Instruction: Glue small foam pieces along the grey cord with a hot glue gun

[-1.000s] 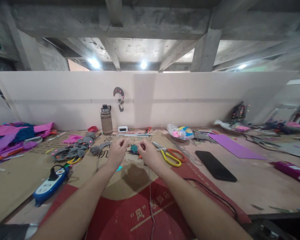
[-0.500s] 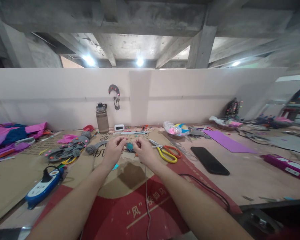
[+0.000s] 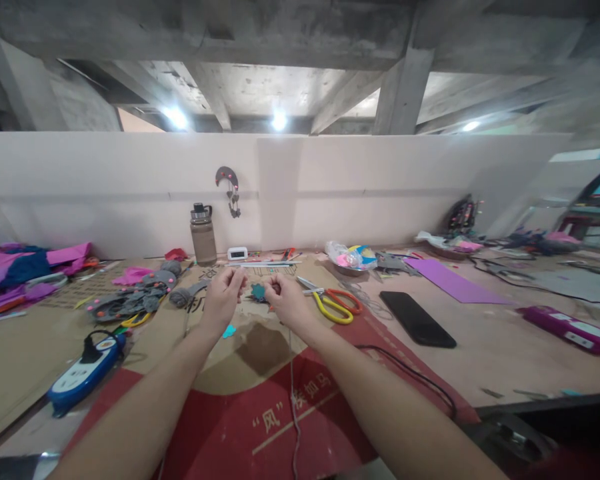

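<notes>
My left hand (image 3: 225, 293) is closed in a pinch above the cardboard, with its fingertips together. Whatever it holds, if anything, is too small to make out. Just to its right, my right hand (image 3: 285, 299) pinches a small teal piece with a scalloped edge (image 3: 258, 291), which looks like felt. A thin grey cord (image 3: 294, 400) runs from below my right wrist toward the front edge. Below my left hand lies a small bright cyan scrap (image 3: 229, 331). Scissors with yellow and orange handles (image 3: 333, 305) rest right of my right hand.
A printed cardboard sheet (image 3: 220, 440) covers the table's middle. Around it are a blue power strip (image 3: 86, 373), grey felt pieces (image 3: 130, 300), a water bottle (image 3: 203, 237), a small white clock (image 3: 237, 253), a black phone (image 3: 417, 319), a purple sheet (image 3: 455, 280) and a magenta power strip (image 3: 570, 330).
My left hand has moved slightly left, away from the teal piece, widening the gap between my hands. My right hand keeps its pinch on the piece.
</notes>
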A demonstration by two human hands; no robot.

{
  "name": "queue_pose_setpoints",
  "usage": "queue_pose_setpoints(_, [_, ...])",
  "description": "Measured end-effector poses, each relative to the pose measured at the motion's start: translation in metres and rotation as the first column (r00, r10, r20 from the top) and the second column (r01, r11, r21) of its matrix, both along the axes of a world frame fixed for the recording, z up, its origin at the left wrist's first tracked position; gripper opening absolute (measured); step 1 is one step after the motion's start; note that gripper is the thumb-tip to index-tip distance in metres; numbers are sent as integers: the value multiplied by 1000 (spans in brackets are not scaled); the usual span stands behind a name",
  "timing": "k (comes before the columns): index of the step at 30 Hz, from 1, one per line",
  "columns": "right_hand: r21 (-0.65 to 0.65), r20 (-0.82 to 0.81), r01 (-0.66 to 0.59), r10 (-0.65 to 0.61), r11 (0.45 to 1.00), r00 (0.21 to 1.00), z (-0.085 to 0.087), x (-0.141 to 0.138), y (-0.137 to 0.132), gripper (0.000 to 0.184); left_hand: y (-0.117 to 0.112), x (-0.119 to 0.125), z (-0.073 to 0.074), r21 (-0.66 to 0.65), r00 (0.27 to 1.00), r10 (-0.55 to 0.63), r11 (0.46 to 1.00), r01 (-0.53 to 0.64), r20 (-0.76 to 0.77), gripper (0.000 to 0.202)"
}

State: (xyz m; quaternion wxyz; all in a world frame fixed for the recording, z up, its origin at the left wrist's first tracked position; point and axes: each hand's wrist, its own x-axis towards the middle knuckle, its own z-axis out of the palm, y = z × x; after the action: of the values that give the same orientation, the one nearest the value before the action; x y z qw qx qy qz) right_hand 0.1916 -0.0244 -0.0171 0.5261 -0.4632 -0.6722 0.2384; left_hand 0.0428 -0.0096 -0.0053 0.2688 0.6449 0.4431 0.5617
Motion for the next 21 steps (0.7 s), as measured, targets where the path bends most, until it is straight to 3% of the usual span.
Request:
queue_pose_setpoints(8, [17, 3, 11, -11, 1000, 1000, -2, 0, 3, 9, 4, 2, -2, -83, 980, -199, 977, 198, -1, 42])
queue_pose_setpoints(21, [23, 6, 12, -13, 1000, 1000, -2, 0, 4, 12, 2, 4, 0, -112, 965, -261, 960, 255, -38, 36])
